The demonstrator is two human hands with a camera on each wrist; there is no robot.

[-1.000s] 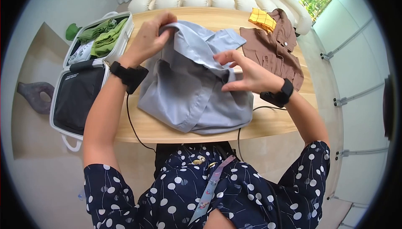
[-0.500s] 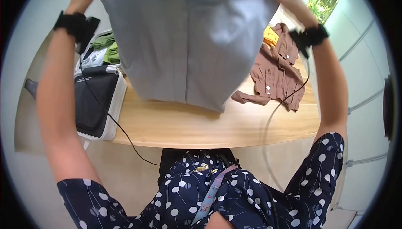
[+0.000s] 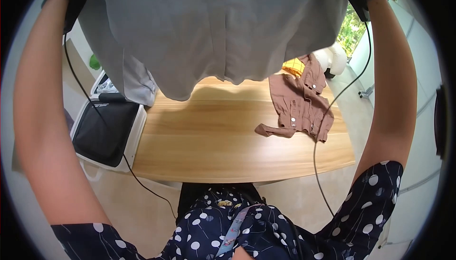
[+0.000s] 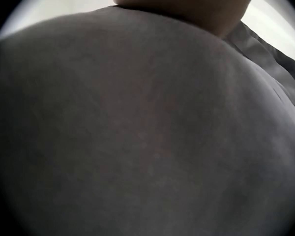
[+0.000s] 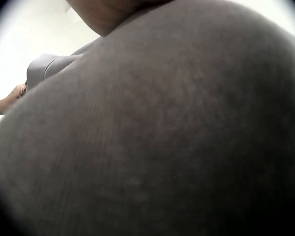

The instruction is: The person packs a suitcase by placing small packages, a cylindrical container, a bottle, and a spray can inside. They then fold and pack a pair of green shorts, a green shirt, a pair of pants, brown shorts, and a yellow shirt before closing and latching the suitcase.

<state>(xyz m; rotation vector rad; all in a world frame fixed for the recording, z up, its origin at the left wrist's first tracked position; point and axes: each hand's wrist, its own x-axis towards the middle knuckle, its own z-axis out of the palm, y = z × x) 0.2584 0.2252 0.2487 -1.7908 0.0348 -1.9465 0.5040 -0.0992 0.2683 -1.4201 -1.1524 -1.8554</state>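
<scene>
A grey-blue shirt (image 3: 213, 27) hangs spread wide in the air across the top of the head view, its curved hem above the table. My left hand (image 5: 14, 96), seen small at the edge of the right wrist view, grips the shirt's far upper side. Close up in that same view, part of my right hand (image 5: 110, 14) is at the top of the cloth, holding the other side; its fingertips are hidden. Grey fabric (image 4: 137, 128) fills most of the left wrist view. One sleeve (image 3: 138, 82) dangles at the left, over the suitcase edge.
On the right of the wooden table (image 3: 213, 151) lies a brown buttoned garment (image 3: 301, 101) with a yellow checked cloth (image 3: 293, 66) behind it. An opened white suitcase (image 3: 107, 129) stands at the left, partly covered by the shirt. Black cables (image 3: 316, 151) trail from both wrists.
The shirt was bunched on the table a second ago; both hands have lifted it high and spread it apart. The hands have risen out of the top of the head view.
</scene>
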